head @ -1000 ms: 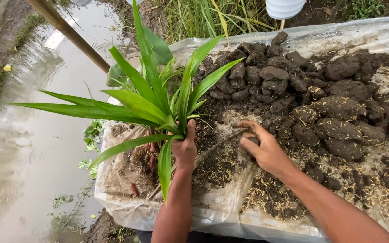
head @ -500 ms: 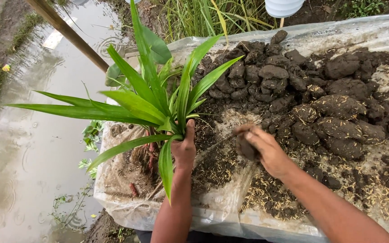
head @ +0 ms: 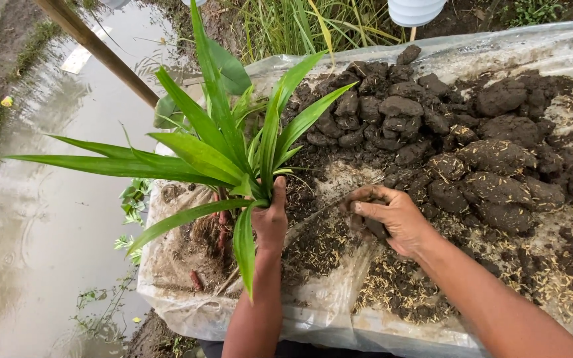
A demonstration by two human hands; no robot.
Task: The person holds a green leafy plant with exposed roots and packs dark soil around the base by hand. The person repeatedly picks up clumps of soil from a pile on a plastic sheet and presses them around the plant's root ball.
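My left hand (head: 270, 219) grips the base of a plant with long green blade leaves (head: 210, 149), holding it upright over the left end of a clear plastic sheet (head: 329, 318). Its reddish roots (head: 221, 229) hang beside my hand. My right hand (head: 392, 215) is curled around a dark clod of wet soil (head: 374, 227), just above the sheet. Beyond it lies a heap of dark soil clods (head: 445, 132) mixed with pale rice husks (head: 545, 292).
Muddy water (head: 41, 219) covers the ground to the left, below the sheet's edge. A bamboo pole (head: 97, 50) slants across the top left. Tall grass (head: 300, 26) and a white container (head: 418, 12) stand behind the sheet.
My right hand has closed its fingers around a soil clod and drawn it slightly back from the heap. The left hand and plant have stayed in place.
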